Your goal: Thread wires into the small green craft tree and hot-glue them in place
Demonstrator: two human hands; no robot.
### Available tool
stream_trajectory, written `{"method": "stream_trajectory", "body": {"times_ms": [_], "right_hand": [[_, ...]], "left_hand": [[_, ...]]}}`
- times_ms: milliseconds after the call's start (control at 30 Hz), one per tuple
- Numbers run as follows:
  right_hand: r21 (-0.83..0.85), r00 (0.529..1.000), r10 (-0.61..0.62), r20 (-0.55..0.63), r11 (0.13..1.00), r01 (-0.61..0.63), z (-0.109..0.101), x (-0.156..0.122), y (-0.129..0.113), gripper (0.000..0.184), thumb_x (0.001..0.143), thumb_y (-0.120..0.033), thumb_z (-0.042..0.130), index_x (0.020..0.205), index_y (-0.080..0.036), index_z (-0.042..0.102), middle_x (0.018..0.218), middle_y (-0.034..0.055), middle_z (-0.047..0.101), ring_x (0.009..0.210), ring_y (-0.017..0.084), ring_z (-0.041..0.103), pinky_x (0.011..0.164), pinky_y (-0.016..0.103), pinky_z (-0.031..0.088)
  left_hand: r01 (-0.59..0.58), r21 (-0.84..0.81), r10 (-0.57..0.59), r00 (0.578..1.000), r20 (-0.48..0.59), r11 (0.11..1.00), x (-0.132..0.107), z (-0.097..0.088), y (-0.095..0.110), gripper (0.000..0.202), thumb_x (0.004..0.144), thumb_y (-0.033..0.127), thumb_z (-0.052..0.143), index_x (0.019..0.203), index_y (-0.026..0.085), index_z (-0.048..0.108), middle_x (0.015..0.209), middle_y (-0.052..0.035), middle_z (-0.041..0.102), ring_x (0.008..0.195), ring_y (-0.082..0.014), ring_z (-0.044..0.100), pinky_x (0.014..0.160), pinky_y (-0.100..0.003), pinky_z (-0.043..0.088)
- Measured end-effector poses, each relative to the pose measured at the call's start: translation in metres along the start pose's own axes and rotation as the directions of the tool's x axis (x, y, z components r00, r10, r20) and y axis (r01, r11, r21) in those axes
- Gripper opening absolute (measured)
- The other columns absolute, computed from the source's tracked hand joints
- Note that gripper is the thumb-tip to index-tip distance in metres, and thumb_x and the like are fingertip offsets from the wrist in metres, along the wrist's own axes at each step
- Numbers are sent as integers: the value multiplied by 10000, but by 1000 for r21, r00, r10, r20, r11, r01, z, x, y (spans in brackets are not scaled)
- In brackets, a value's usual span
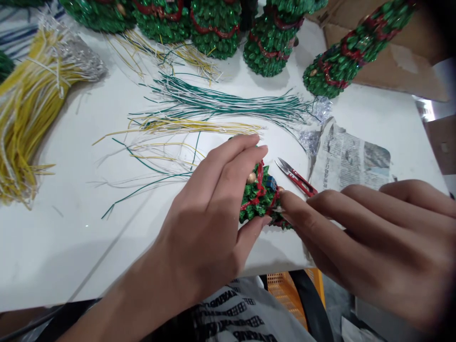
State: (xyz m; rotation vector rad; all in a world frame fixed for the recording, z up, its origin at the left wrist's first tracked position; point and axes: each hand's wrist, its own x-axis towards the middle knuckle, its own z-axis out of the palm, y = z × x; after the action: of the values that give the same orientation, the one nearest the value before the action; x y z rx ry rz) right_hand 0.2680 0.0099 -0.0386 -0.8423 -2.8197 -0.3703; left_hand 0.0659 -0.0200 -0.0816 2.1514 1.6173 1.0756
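My left hand (213, 199) is wrapped over a small green Christmas tree figurine (256, 194) with red garland, gold balls and a blue block on it. The tree lies on its side above the table's near edge. At its right-hand part, the fingertips of my right hand (356, 228) are pinched together against the surface; whatever lies between them is hidden. Loose green, white and yellow wires (153, 171) spread to the left from beneath my left hand. Just beyond my right fingers lie red-handled thread snips (295, 178), blades apart.
Across the white table (117, 256) lie a green-and-white wire bundle (228, 104) and a yellow-and-white one (199, 126). A thick yellow wire bundle (32, 104) is at left. Several tree figurines (267, 52) line the back. Newspaper (349, 159) and a cardboard box (388, 66) are at right.
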Motion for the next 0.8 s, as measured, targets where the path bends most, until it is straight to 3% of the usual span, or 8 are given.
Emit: {"method": "stream_trajectory", "body": {"times_ms": [233,467,633,800], "right_hand": [[13,1000,-26,-10,1000,26,0,3,-1,125,927,-218,533,1013,-177,614,725,-1,689,578,150,566,548,364,256],[90,997,-67,34,994,64,-3,13,4,100,927,-193,541,921,-161,636,746,14,712,574,142,611,522,348,273],[110,998,-65,-16,992,67,5,16,8,62,918,-177,564,889,-173,619,694,-13,694,532,115,568,521,326,262],[132,995,-97,-30,986,100,12,13,11,42,907,-159,561,908,-171,601,609,-33,623,504,104,502,526,308,249]], "left_hand": [[35,-24,-35,999,0,999,-3,0,0,628,773,208,695,1349,197,445,1444,-27,496,1344,-231,484,1156,-308,471],[76,-95,-74,997,28,993,-2,1,0,654,778,189,669,1363,321,409,1456,20,471,1368,-303,468,1140,-469,486],[70,-102,-67,997,33,992,-1,1,0,646,774,183,669,1354,309,413,1447,6,476,1362,-292,478,1117,-427,512],[16,-68,-15,1000,19,998,-1,2,-2,640,772,187,688,1357,194,430,1439,-49,485,1361,-260,472,1144,-335,475]]}}
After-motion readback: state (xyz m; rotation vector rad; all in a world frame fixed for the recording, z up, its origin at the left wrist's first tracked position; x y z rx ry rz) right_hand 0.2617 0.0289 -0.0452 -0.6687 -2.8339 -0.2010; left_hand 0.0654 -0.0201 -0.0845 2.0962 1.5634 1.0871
